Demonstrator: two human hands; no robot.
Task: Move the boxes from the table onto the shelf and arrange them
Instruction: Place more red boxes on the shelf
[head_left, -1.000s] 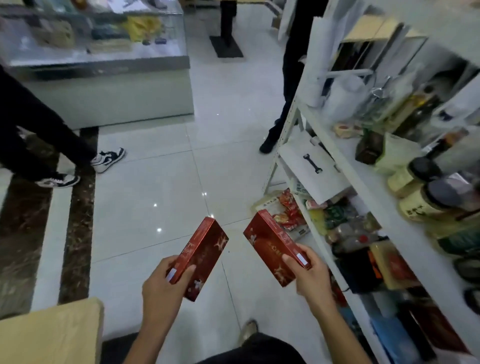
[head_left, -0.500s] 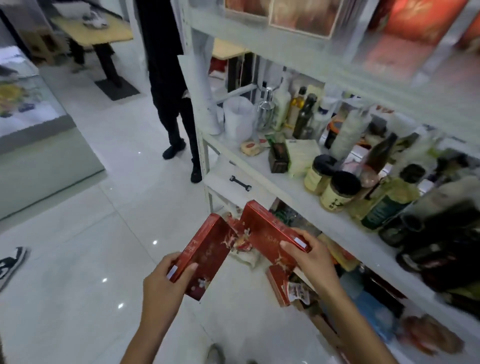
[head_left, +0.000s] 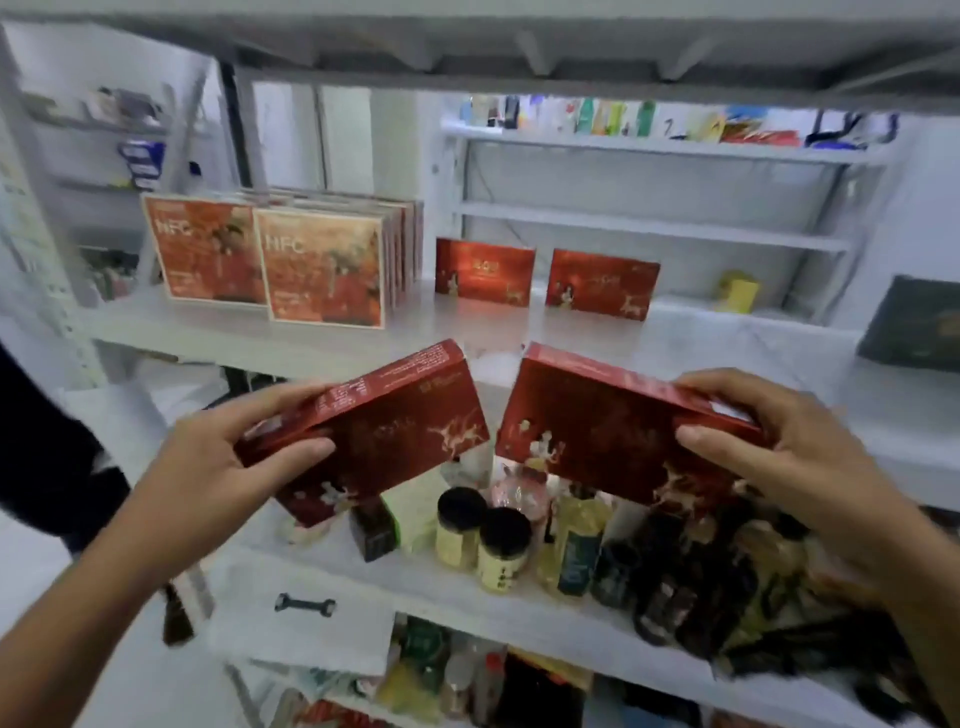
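Your left hand (head_left: 208, 467) grips one red box (head_left: 384, 431) by its left end, thumb on the front face and fingers closed over the top edge, and your right hand (head_left: 779, 457) grips a second red box (head_left: 602, 431) the same way by its right end. You hold both boxes tilted, near each other but apart, in front of the white shelf (head_left: 519, 332), where two similar red boxes (head_left: 540, 278) stand upright beside the NFC boxes (head_left: 280, 265).
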